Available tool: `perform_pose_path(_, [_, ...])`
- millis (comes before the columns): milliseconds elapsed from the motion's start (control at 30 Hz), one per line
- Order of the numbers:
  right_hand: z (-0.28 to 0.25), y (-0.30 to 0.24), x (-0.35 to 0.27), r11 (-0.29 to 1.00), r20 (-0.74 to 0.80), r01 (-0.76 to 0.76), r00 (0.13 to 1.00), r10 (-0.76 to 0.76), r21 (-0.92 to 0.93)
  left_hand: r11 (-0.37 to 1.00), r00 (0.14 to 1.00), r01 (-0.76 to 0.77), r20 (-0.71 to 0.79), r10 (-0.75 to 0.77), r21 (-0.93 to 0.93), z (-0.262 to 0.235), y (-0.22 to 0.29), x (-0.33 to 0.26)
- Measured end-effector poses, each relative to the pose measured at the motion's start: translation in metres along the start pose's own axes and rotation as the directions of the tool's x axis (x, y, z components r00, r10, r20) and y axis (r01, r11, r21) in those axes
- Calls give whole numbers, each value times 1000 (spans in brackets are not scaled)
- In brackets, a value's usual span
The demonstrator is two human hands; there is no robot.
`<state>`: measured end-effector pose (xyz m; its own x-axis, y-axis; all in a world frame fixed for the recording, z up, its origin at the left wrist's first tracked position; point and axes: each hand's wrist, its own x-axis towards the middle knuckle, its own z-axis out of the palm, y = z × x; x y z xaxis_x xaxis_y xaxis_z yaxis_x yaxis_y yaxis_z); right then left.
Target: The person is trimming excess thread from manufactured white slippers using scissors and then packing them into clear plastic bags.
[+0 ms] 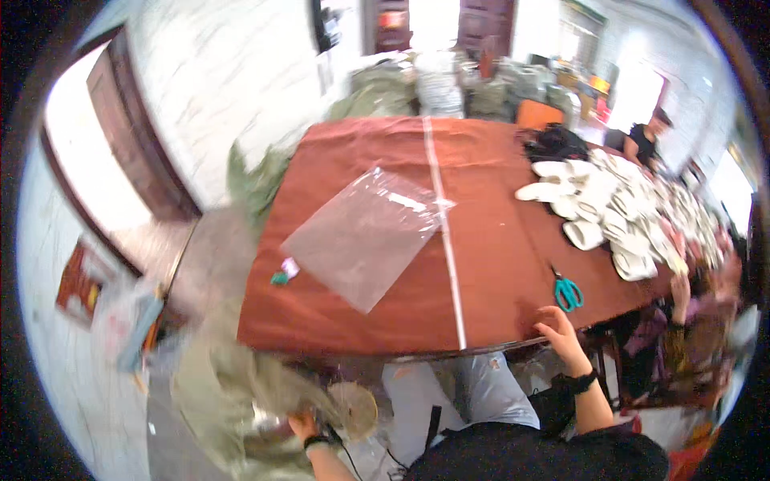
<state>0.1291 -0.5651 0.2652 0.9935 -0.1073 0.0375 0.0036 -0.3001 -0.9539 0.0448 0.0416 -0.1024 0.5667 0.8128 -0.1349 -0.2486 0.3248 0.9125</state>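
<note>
My left hand [305,426] reaches down beside the table and grips a crumpled olive-green sack [241,393] that lies on the floor; the picture is blurred there. My right hand [559,327] rests with spread fingers on the near edge of the brown cloth-covered table [369,321] and holds nothing. Teal-handled scissors [567,292] lie just beyond that hand. A clear plastic bag [365,236] lies flat in the middle of the table, with a small green-and-pink item [284,272] at its left corner.
A pile of white slippers [618,212] covers the table's right side. A white tape line [445,232] runs down the table. Another person's hand [681,287] touches the right edge; a seated person [646,138] is at the far right. Sacks [385,92] are stacked behind.
</note>
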Motion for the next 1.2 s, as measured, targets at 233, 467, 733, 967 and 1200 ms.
perform_pose_path(233, [2,43,4,992,41,116,992,-118,42,272,636,-771,719,281,576,211,62,-17])
perform_pose_path(467, [-11,44,-5,985,-25,159,987,-157,75,375,273,-916,908,318,144,398,97,-107])
perform_pose_path(733, [-11,52,4,983,-10,131,991,-131,132,417,18,-897,933,358,-143,473,131,-169])
perform_pose_path(967, [-18,31,14,984,-60,136,990,-130,112,321,69,-946,952,300,-33,379,198,-153])
perform_pose_path(1200, [-2,32,2,923,22,44,998,-56,382,243,95,-970,943,318,16,329,251,-183])
